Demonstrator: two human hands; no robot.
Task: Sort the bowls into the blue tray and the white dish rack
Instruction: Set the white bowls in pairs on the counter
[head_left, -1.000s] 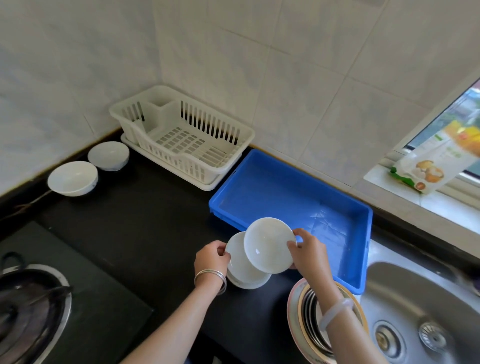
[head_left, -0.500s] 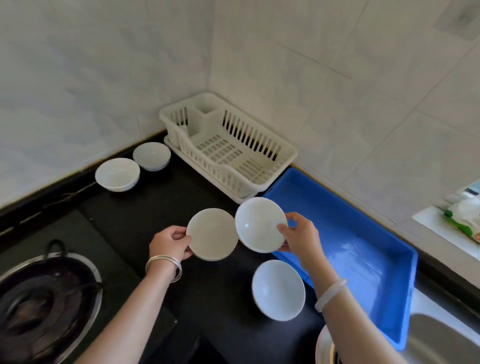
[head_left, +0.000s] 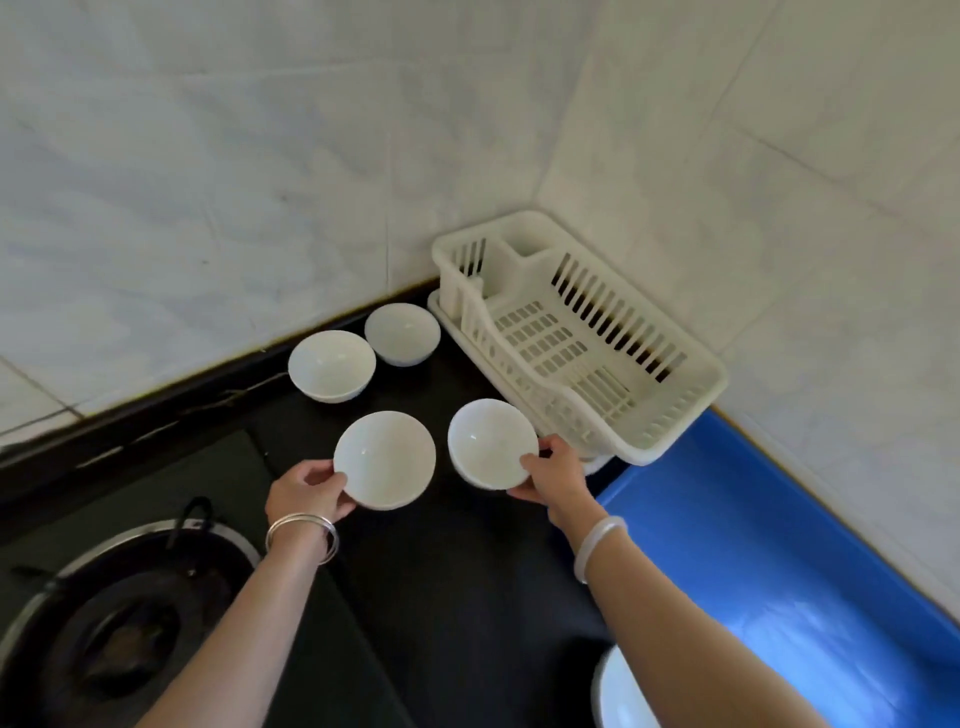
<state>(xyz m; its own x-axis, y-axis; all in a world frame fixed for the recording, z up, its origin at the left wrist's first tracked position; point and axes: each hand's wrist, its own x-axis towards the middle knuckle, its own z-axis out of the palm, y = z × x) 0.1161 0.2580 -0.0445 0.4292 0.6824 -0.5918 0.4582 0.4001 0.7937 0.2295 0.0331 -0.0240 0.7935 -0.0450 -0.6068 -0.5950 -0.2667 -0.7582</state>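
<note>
Two bowls held, one per hand: left bowl, right bowl.
Burner at 7 o'clock of frame. Left hand has fingers curled round the left bowl's rim at its 8 o'clock; bowl mouth-up over the counter. Back-left bowl and back-right bowl stand on the counter at its 11 and 12 o'clock, just beside each other, near the wall. Right hand pinches the right bowl's rim at its 4 o'clock; the bowl tips toward the camera, near the rack at its 2 o'clock. Tray at 4 o'clock, beside the rack. What shows of both holds nothing. Judged: carry stage, nothing sorted yet. Next move calls for lifting the right bowl over the rack's near wall and setting it down inside. Which holder the left bowl belongs in, cannot tell.
</note>
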